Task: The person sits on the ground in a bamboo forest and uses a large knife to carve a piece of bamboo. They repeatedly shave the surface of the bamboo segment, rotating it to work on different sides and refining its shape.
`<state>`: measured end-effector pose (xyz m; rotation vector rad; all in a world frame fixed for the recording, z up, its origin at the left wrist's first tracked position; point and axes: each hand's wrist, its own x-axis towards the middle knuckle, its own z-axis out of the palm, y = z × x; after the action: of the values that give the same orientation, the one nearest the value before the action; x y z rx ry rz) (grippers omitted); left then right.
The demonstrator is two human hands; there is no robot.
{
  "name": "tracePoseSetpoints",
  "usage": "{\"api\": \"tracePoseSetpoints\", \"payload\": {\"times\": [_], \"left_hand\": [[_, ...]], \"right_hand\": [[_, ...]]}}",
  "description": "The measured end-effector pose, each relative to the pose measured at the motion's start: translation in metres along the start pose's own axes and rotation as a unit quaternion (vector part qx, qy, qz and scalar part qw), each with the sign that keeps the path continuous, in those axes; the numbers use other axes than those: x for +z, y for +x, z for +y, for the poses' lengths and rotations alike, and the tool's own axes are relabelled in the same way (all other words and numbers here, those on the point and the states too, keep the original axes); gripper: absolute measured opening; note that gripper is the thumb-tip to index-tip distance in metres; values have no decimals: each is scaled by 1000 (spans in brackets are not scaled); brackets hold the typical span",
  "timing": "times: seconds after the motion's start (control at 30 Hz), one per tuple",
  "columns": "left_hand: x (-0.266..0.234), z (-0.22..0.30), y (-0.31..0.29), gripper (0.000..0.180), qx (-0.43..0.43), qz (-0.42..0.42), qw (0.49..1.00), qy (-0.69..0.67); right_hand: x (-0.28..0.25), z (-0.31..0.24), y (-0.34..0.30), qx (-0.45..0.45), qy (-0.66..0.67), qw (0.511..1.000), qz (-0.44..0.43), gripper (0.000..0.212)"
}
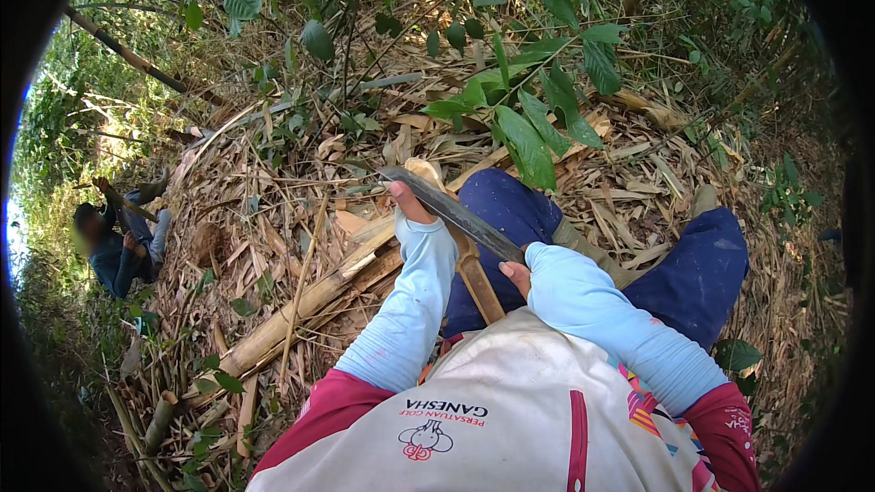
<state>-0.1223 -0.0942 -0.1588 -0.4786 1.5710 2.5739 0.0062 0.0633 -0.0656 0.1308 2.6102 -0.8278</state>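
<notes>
A dark, broad machete blade (460,216) slants across my lap, its far end to the left and its near end to the right. My left hand (415,204) grips it near the left end, thumb against the metal; the other fingers are mostly hidden. At the right end, my right hand (518,275) is closed on it, and the sleeve covers most of that hand. Beneath the blade, a pale split bamboo piece (481,284) runs toward my body between my legs. Blue trousers (510,205) cover my bent legs.
Long bamboo poles (301,314) lie on dry leaf litter (273,219) to the left, with a cut bamboo stump (160,419) nearby. A leafy green branch (533,128) hangs ahead of my knees. At far left another person (118,246) sits among the plants.
</notes>
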Motion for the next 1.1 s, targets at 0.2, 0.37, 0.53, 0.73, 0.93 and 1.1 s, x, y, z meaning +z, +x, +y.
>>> {"api": "tracePoseSetpoints", "payload": {"times": [0.2, 0.37, 0.53, 0.73, 0.93, 1.1], "left_hand": [[5, 31, -27, 94, -44, -204, 978, -26], [3, 32, -28, 101, -11, -297, 954, -43], [15, 49, -46, 103, -8, -337, 942, -15], [22, 60, -60, 97, -14, -362, 932, -30], [25, 45, -69, 103, -1, -287, 958, 5], [31, 39, -68, 98, 46, -246, 966, 70]], "right_hand": [[-5, 23, -30, -22, 45, 998, 43, 46], [-15, 31, -45, 16, 71, 997, 9, 61], [-9, 43, -54, -43, 83, 994, 55, 65], [-4, 47, -60, -64, 97, 989, 94, 63], [-6, 43, -65, -25, 76, 993, 89, 57], [-11, 33, -68, 14, 54, 995, 84, 50]]}}
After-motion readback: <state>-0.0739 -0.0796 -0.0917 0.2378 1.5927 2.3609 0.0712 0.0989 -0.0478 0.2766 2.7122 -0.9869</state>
